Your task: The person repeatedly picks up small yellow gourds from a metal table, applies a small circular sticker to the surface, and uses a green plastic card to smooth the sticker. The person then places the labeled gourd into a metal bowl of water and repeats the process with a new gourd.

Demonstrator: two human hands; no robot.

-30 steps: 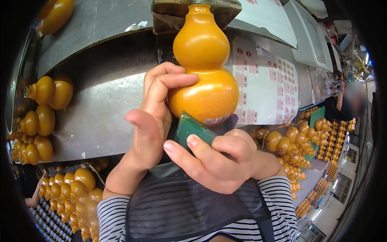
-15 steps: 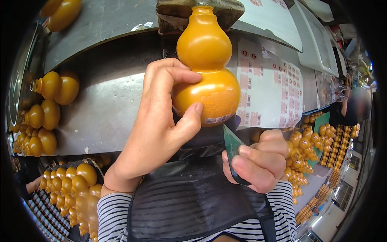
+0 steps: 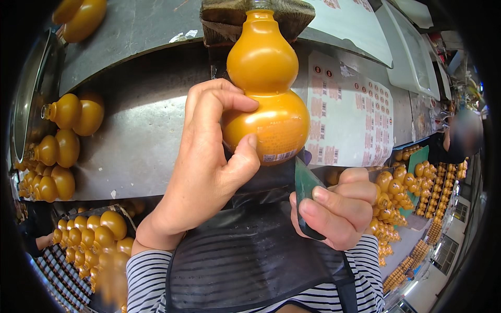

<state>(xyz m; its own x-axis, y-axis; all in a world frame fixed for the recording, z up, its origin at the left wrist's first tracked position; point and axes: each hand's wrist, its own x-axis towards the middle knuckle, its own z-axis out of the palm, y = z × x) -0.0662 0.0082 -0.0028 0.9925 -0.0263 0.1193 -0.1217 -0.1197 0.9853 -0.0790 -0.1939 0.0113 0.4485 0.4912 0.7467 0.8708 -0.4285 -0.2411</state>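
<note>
A glossy orange gourd-shaped bottle (image 3: 265,57) lies with its neck against a notched wooden block (image 3: 224,23) at the far side. My left hand (image 3: 206,151) curls round its left flank, fingertips at the waist and thumb on the lower bulb. Beside the thumb, a clear label (image 3: 279,138) with fine print and a barcode strip sits on that bulb. In my right hand (image 3: 339,208) is a flat green blade-like scraper (image 3: 308,185), pinched between thumb and fingers. Its pointed tip is up close to the bottle's base; whether they touch, I cannot tell.
A partly used label sheet (image 3: 352,112) lies right of the bottle, with a white plastic tray (image 3: 409,57) beyond. More gourd bottles (image 3: 68,115) lie on the metal table's left. Rows of bottles (image 3: 94,235) stand lower left and at right (image 3: 394,182). Another person (image 3: 449,148) is far right.
The scraper has shifted slightly right and turned a little more upright in my right hand. My left hand and the bottle have barely moved.
</note>
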